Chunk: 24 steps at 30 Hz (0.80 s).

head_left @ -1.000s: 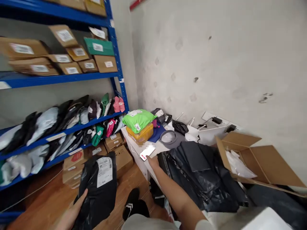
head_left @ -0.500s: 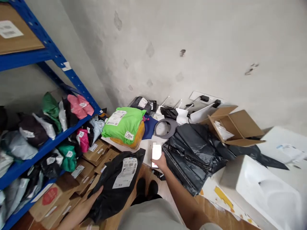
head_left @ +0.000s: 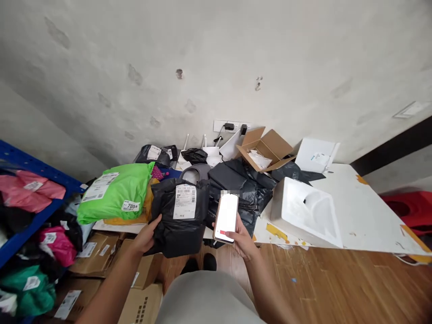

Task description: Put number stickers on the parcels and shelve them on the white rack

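My left hand (head_left: 147,235) grips the left side of a black plastic mailer parcel (head_left: 165,236), its fingers closed on the film. A white shipping label (head_left: 184,201) on the parcel faces up toward me. In my right hand (head_left: 241,236) is a smartphone (head_left: 225,218) with a mostly white, lit screen; my thumb lies at the lower edge of the screen, near a red spot. Parcel and phone are side by side in front of me, a small gap between them. Behind the phone lies black plastic packaging (head_left: 229,175) on the table.
A bright green parcel (head_left: 114,191) lies on a yellow one at the table's left. An open cardboard box (head_left: 270,150) and a white foam piece (head_left: 307,211) rest on the white table (head_left: 367,216). Blue shelving (head_left: 65,180) and cardboard boxes (head_left: 91,256) stand at left.
The view has swung to the right. My left hand has brought the black parcel up and right, closer to the phone. The phone's screen now faces me more fully, with my thumb on it.
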Motion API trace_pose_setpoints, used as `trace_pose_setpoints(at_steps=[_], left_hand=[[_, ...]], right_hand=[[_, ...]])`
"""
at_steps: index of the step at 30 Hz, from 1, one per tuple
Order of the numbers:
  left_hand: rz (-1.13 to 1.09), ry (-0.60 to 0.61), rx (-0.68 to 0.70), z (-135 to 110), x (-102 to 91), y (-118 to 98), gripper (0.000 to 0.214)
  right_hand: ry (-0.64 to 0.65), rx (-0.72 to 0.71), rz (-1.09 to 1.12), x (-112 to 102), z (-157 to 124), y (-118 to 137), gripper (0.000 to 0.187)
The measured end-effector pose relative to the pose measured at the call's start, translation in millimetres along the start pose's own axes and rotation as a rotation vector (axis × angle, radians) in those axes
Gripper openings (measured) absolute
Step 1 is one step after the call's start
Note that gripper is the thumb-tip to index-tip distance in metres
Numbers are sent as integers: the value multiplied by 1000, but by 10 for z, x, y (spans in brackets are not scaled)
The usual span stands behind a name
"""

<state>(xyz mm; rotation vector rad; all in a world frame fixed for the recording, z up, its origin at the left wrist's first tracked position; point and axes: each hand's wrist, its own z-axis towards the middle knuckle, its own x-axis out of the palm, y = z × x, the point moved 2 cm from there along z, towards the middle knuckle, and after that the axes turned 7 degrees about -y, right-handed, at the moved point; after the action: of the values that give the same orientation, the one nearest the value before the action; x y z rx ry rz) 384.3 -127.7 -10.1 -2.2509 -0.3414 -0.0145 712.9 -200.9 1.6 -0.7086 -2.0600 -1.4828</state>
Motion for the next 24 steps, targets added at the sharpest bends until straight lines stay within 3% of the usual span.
trace_pose_setpoints(at_steps=[4, 8, 15, 24], left_hand=[[-11, 78, -61, 169, 359, 29, 48], [-29, 129, -122, 261, 476, 95, 50], [-35, 140, -148, 262, 348, 64, 49], [60, 233, -155, 575, 216, -85, 51]], right_hand=[[-45, -44, -15, -203, -140, 113, 122], [-88, -24, -15, -311, -254, 188, 126], [-92, -10, -15, -220, -259, 78, 129], [-47, -16, 21, 274, -111, -226, 127]])
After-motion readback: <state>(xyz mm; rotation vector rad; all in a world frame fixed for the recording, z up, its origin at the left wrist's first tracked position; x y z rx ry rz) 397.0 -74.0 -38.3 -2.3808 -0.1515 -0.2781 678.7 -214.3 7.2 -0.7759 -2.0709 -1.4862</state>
